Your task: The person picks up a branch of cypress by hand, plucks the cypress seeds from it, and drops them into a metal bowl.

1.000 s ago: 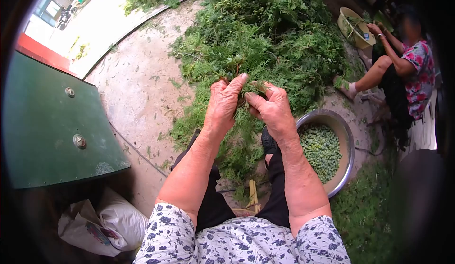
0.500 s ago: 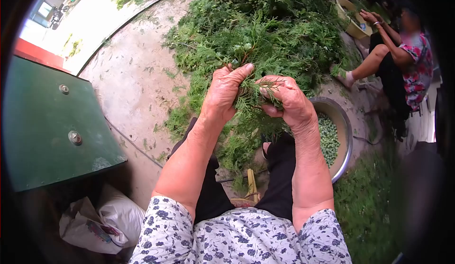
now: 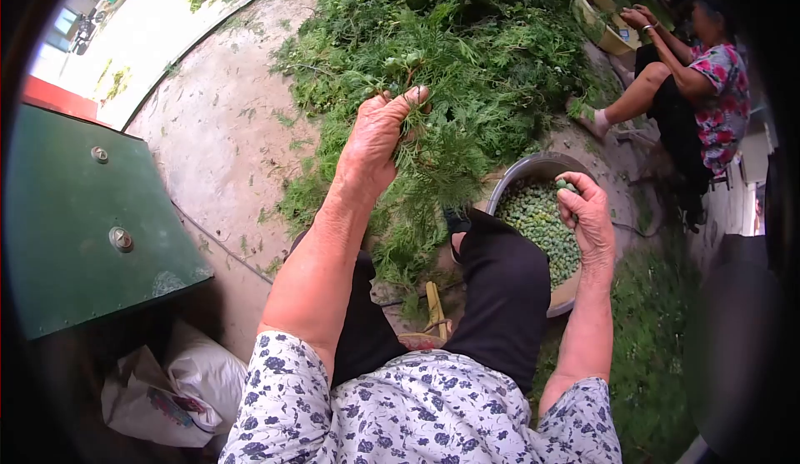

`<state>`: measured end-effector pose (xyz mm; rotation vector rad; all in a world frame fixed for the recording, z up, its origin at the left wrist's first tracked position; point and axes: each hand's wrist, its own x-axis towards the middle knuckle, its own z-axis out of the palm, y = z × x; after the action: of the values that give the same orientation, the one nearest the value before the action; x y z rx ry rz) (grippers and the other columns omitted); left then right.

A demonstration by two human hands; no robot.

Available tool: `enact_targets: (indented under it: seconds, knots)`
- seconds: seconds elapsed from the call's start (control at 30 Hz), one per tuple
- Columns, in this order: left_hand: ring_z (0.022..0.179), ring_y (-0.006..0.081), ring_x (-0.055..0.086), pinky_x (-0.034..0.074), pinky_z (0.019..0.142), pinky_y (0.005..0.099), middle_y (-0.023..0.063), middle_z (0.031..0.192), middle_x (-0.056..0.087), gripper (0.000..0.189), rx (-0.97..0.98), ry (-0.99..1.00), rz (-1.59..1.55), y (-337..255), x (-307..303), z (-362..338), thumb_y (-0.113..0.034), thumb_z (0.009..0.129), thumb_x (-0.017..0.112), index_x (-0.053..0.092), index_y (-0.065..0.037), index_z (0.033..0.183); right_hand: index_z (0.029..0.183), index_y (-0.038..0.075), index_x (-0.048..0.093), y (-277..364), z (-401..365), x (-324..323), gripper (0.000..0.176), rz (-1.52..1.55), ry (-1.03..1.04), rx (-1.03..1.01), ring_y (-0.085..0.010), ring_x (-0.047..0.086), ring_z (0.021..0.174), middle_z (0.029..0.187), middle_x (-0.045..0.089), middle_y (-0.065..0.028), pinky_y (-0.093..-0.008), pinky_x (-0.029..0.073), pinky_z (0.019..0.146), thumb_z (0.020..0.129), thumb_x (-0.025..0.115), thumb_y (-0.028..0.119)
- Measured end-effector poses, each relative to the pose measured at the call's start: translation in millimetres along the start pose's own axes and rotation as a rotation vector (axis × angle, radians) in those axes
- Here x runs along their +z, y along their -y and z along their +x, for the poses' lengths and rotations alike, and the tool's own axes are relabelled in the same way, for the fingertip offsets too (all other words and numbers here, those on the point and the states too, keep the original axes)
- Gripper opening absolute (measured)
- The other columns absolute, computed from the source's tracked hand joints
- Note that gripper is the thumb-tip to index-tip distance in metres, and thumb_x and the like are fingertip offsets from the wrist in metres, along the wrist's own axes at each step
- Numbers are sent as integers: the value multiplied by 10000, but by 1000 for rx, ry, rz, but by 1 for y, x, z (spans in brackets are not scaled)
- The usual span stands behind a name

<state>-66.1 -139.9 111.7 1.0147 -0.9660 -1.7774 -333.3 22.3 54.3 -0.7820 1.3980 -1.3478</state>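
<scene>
My left hand is closed round a leafy evergreen sprig, held up in front of the big green heap. A few pale green cones show on the sprig above my thumb. Over the right side of a metal basin, my right hand pinches a small green cone between thumb and fingers. Many round green cones fill the basin, which stands beside my right knee.
Cut evergreen branches are heaped ahead. To the left are a green metal panel and white sacks. A person sits at the right by a yellow tub. More greenery lies at lower right.
My right hand has left the sprig and moved right and down over the basin with a cone in its fingers. My left hand still holds the sprig, slightly farther left.
</scene>
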Motion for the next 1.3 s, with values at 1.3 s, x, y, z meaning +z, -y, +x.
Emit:
enact_targets:
  seconds: [1.3]
  knots:
    - [602,300,598,453,509,345,139,644,574,96,876,-174,983,-1,-13,2,-90,747,616,538,-36,759,962,17,589,60,39,208,268,-300,-49,-620,-154,589,739,842,577,-69,-270,484,658,713,688,27]
